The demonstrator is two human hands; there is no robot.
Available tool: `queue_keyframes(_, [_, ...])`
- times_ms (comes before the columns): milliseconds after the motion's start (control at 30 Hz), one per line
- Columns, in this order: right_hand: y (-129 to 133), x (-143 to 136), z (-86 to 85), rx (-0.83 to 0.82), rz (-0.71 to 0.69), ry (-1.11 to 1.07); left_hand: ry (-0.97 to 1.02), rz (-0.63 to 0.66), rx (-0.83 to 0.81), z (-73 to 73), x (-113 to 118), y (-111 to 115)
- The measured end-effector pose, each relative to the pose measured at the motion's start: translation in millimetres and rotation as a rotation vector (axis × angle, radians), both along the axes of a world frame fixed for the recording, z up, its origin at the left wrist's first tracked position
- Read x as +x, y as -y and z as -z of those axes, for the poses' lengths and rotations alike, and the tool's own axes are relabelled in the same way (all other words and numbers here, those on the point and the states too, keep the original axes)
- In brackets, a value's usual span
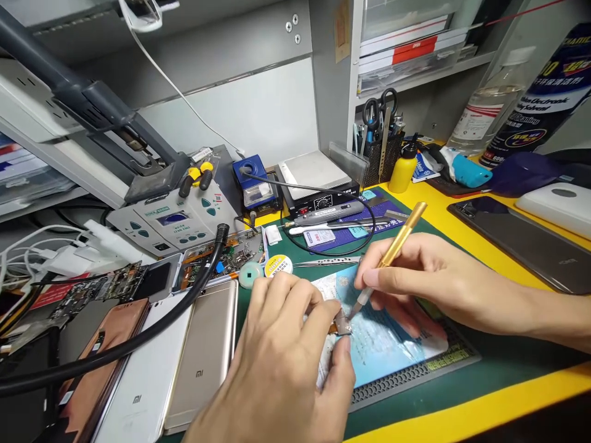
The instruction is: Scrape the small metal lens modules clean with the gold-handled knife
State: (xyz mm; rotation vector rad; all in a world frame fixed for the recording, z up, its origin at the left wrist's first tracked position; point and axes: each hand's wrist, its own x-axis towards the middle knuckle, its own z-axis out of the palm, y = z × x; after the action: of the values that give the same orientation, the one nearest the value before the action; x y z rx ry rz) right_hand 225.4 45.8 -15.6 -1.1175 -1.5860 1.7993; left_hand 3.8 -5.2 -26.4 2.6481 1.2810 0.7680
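My right hand (434,277) grips a craft knife (402,236) with a gold handle like a pen. Its blade tip points down and touches, or nearly touches, a small silver metal part (342,323) with an orange flex strip. Closed around that part from the left is my left hand (281,344), its thumb at the near edge and its fingers at the far edge. Under both hands lies a shiny light-blue sheet (397,338), scuffed and whitish in places, on a grey patterned mat (383,385). The fingers cover some of the small part.
Tweezers (327,262) and a green roll (249,275) lie just beyond my hands. Phones (198,363) line the left, crossed by a thick black hose (152,338). A rework station (173,224) and a heating plate (318,178) stand behind. A dark phone (521,237) lies right.
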Motion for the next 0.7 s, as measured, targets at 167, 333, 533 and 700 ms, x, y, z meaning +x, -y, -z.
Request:
queue_keyframes(167, [4.2, 2.7, 2.1, 0.023, 0.004, 0.029, 0.020, -0.038, 0.013, 4.1, 0.8, -0.1])
queue_keyframes(333, [6.2, 1.9, 4.0, 0.037, -0.006, 0.030, 0.032, -0.057, 0.007, 6.2, 3.0, -1.0])
queue_keyframes(533, [8.0, 1.0, 2.2, 0.049, -0.012, 0.010, 0.063, -0.043, 0.011, 5.7, 3.0, -3.4])
queue_keyframes(700, [8.4, 1.3, -0.1, 0.044, -0.008, 0.010, 0.069, -0.018, -0.010, 5.0, 1.3, -4.7])
